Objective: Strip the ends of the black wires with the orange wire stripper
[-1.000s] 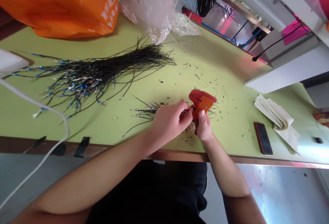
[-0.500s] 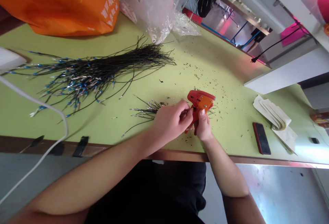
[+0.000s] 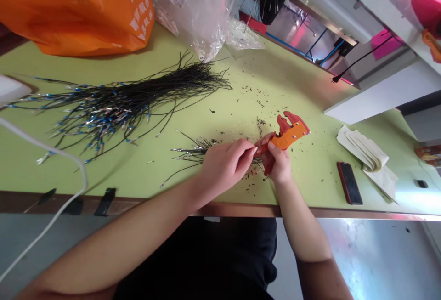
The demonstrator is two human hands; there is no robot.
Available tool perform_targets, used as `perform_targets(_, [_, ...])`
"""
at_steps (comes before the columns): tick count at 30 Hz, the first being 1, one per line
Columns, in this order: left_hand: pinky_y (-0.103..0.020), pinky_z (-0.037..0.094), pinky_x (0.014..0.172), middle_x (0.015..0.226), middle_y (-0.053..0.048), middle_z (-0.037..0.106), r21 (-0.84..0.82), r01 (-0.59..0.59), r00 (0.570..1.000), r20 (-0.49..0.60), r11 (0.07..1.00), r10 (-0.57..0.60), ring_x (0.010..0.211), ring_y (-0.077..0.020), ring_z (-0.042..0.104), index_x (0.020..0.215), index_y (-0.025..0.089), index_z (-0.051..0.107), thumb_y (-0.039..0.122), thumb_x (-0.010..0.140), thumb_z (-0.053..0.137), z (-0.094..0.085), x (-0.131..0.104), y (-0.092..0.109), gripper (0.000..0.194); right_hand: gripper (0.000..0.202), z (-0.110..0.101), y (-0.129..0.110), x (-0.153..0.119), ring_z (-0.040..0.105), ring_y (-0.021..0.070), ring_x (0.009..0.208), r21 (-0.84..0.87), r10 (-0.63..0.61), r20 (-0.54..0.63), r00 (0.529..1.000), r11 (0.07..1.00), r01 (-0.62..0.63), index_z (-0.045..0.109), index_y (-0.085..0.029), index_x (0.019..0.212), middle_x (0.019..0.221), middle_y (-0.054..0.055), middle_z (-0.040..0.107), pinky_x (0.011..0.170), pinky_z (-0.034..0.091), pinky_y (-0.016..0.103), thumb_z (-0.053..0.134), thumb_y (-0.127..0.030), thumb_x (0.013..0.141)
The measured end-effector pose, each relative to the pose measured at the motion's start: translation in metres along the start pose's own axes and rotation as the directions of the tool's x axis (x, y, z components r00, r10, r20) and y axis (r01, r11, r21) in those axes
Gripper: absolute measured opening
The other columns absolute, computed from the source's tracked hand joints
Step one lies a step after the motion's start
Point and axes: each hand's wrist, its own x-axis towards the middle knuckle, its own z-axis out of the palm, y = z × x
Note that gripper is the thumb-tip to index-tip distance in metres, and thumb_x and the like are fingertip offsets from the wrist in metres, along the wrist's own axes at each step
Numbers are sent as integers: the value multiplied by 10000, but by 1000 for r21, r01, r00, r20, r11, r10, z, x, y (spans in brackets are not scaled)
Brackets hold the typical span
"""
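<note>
My right hand (image 3: 279,164) is wrapped round an orange and red wire stripper (image 3: 285,140), whose jaws stand apart and point up and away from me. Close to the tool's red handle, my left hand (image 3: 229,160) is closed in a pinch. Its fingertips hold a thin wire (image 3: 255,150), mostly hidden by the fingers. Beneath that hand lies a small bunch of black wires (image 3: 193,152) with metal terminals at their left ends. Behind it, a larger bundle of black wires (image 3: 151,86) spreads over the table, with blue and silver terminals towards the left.
Short black offcuts (image 3: 261,121) litter the green table (image 3: 303,93). At the back stand an orange bag (image 3: 103,19) and a clear plastic bag (image 3: 196,15). A phone (image 3: 349,183) and folded paper (image 3: 365,155) lie right. A white cable (image 3: 81,164) crosses the left side.
The wire stripper has turned and shifted right, away from my left fingers, and its jaws now show apart. My left hand has come away from the jaws to beside the handle.
</note>
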Motion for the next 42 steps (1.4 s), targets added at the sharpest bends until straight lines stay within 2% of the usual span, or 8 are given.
perform_targets(4, [-230,397,529,709,29,711,13,-18,1000,-15,1000,19,516,-90,591,974,195,592,219,1063,514,1,0,-1,121,317,-3,-1,-2,654,185,704,-5,-29,71,997,1000,29,601,-258,905,793,4,628,759,630,377,798,-494,831])
perform_targets(9, [-213,400,507,715,33,718,7,5,1000,-17,1000,-5,494,-75,578,995,188,597,228,1066,525,1,-1,-1,109,305,-4,4,-4,707,213,808,-43,-19,123,992,999,24,608,-260,970,859,19,656,849,634,424,780,-486,861])
perform_targets(16, [-198,424,504,717,33,724,-8,8,1000,-30,1000,-8,489,-71,574,1008,195,610,230,1044,561,1,-2,-3,70,261,-3,10,-5,689,196,817,-110,-103,142,984,987,119,652,-266,1027,909,26,661,824,616,383,731,-489,917])
perform_targets(24, [-208,404,490,682,46,720,61,-60,995,-78,996,65,480,-78,601,977,201,595,194,1020,587,3,-1,-6,45,375,-2,22,-8,678,235,897,-233,-42,155,987,969,78,682,-255,1065,959,53,701,871,604,411,679,-600,918])
perform_targets(27, [-216,398,494,684,45,724,87,-94,991,-88,992,102,504,-89,633,967,199,588,178,1009,601,4,0,-7,48,374,-2,25,-9,659,223,866,-227,-30,161,987,972,66,693,-243,1003,931,46,692,838,604,392,679,-606,915])
perform_targets(31, [-224,389,489,670,44,718,113,-83,992,-84,990,93,498,-97,631,944,199,589,172,999,600,5,0,-7,63,399,1,23,-8,655,212,830,-202,-11,121,993,979,36,686,-238,939,871,28,680,822,609,380,699,-634,888])
perform_targets(35, [-228,372,482,658,44,708,120,-45,997,-52,992,51,492,-98,620,910,201,591,162,987,595,5,0,-6,86,409,1,25,-10,691,221,852,-144,11,108,994,990,5,695,-256,978,911,35,709,873,618,406,678,-658,902])
perform_targets(42, [-237,336,471,595,49,648,121,-20,999,-30,992,23,468,-99,568,840,202,570,183,988,578,5,0,-3,150,549,-7,40,-14,715,264,939,-128,18,-14,1000,992,-20,707,-254,1075,957,72,727,941,608,472,561,-762,924])
